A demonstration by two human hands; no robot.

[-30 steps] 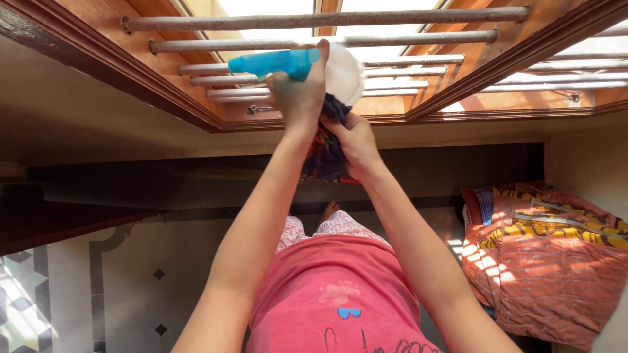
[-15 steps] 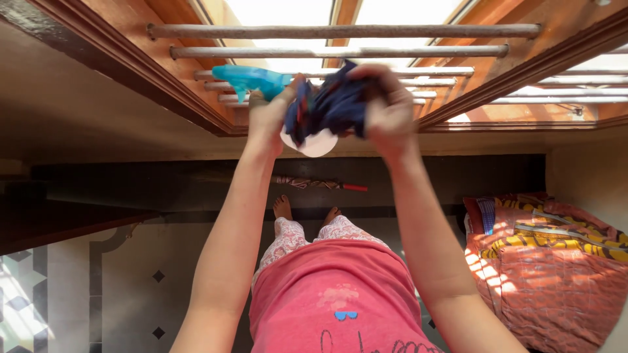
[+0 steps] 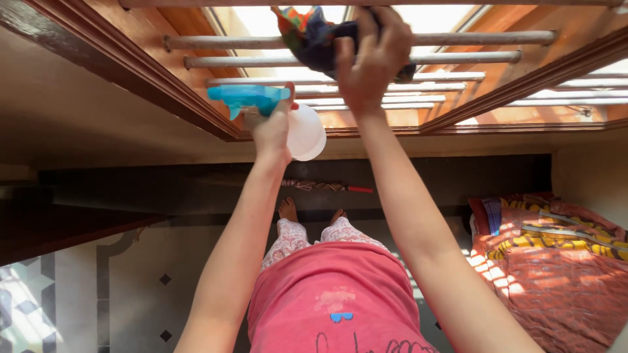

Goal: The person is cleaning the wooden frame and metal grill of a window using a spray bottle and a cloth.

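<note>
We see a dark, multicoloured cloth (image 3: 314,36) bunched in the right hand (image 3: 373,55), pressed up against the grey metal bars (image 3: 458,38) of a wooden-framed window (image 3: 523,72). The fingers of that hand are closed tightly around the wad, so the grip is clamped on the cloth, with a loose bright corner spilling out to the left above the upper bar. The cloth looks soft and light to us, easy to crush and reshape, likely to slip or unfold if held only by an edge; the gathered middle, where the hand has it now, seems the surest place to hold.

Just below and to the left, the left hand (image 3: 271,127) is wrapped around a spray bottle (image 3: 288,121) with a blue trigger head (image 3: 245,97) and a white body, the grip closed on its neck. We judge the bottle rigid and light, its smooth plastic possibly slick if wet.

The bars run close together in parallel rows, leaving narrow gaps that a bunched cloth could snag in, and the frame's moulded wooden edges hem in both sides. There is more free room below the bars, where both arms reach up unhindered.

Farther out, we see the person's pink shirt (image 3: 333,294), patterned trousers and bare feet on a tiled floor (image 3: 131,287), a folded umbrella (image 3: 324,187) lying by the dark wall, and a heap of orange and yellow patterned bedding (image 3: 556,268) at the right.
</note>
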